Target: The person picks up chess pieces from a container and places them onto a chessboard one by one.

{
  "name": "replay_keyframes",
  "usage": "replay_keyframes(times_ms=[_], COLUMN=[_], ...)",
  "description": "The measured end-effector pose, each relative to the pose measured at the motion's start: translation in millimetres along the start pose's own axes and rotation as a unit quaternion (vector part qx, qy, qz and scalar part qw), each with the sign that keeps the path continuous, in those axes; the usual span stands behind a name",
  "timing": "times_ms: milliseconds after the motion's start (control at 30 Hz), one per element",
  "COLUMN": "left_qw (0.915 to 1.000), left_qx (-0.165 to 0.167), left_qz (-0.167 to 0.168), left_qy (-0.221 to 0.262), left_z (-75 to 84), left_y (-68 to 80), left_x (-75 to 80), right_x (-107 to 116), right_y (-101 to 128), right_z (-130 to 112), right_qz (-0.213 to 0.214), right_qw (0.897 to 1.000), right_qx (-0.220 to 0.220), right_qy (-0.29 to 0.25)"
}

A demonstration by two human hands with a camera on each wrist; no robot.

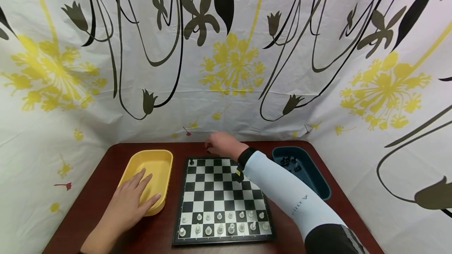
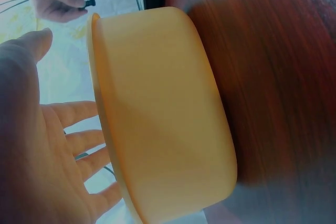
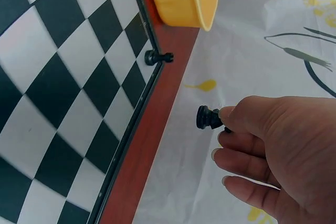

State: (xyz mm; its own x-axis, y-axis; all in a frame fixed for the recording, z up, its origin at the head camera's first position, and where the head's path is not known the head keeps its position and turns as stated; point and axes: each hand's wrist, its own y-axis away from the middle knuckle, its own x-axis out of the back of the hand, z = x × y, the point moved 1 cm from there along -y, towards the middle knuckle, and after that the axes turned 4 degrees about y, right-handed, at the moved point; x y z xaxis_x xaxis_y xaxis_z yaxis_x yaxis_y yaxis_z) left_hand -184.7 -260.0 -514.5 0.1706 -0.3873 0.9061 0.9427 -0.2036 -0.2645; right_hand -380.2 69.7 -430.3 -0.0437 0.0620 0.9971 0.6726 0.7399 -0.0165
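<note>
Between thumb and fingers, my right hand [image 1: 225, 145] pinches a black chess piece [image 3: 208, 117] by its top, the round base sticking out. It is above the far edge of the chessboard [image 1: 213, 185]. A black rook [image 3: 157, 57] stands on the far left corner square. Two rows of white chess pieces [image 1: 220, 228] line the near side of the board. My left hand [image 1: 128, 199] lies over the yellow tray [image 1: 168, 167] with fingers spread and straight. In the left wrist view its fingertips are right at the tray's rim.
A dark blue tray [image 1: 323, 185] stands right of the board, with several black chess pieces [image 1: 290, 162] inside. Everything rests on a reddish-brown table [image 1: 102, 183]. A white flower-patterned cloth [image 1: 169, 73] hangs behind the table and along its sides.
</note>
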Motion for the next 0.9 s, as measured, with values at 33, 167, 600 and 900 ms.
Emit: replay_keyframes(times_ms=[33, 167, 600, 900], left_qw=[1.0, 1.0, 1.0, 0.9999], left_qx=[0.0, 0.001, 0.008, 0.014], left_qz=[0.0, 0.001, -0.004, -0.007], left_qy=[0.0, 0.0, 0.0, -0.003], left_z=[-0.2, -1.1, -1.6, -3.3], left_y=[-0.1, -0.2, -0.5, -1.0], left_x=[-0.3, -1.6, -2.5, -2.0], right_x=[0, 0, -20, -47], right_y=[-2, -11, -30, -37], right_z=[-1, -6, -11, -10], right_qz=[-0.001, -0.001, -0.004, -0.017], right_qw=[1.0, 1.0, 1.0, 1.0], right_qx=[-0.001, -0.005, 0.003, -0.007], right_qy=[-0.002, -0.005, -0.01, -0.008])
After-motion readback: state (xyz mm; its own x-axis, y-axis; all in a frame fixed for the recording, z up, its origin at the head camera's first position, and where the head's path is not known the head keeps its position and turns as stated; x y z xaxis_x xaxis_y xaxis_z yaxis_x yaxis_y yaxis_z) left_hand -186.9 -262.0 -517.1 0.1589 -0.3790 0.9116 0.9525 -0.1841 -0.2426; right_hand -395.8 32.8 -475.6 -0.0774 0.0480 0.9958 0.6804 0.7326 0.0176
